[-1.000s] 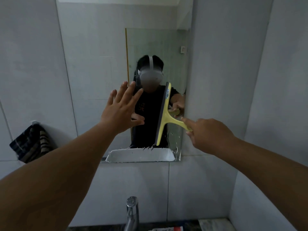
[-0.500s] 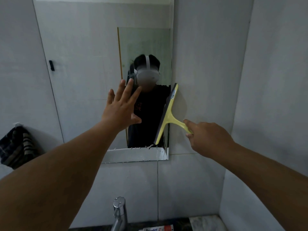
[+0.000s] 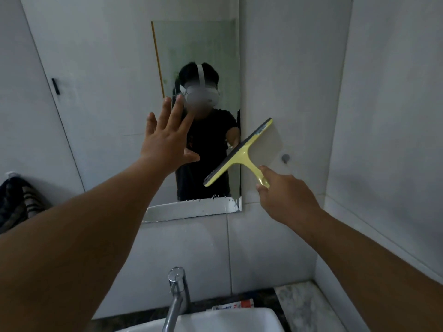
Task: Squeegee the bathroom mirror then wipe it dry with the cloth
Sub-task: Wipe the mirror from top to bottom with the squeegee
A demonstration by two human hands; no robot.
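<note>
Squeegee, pale yellow with a dark rubber edge, is held tilted at the lower right corner of the mirror, its blade crossing the mirror's right border so that one half lies over the glass and the other over the white wall tile. The right hand has its grip closed on the end of the handle only, with the fingers hidden behind the hand. The left hand is spread wide and holds nothing; whether it touches the glass I cannot tell. I judge that such a grip at the far end of the handle gives little control, so the blade may twist, skip on the mirror's border and leave streaks, or slip down toward the sink and tap. Drops hang along the bottom border, and they could run onto the bench. If the open palm presses the glass, it may leave marks. A dark striped cloth hangs at the left, cut by the frame. The tube behind the sink is partly hidden, and its label is unreadable.
</note>
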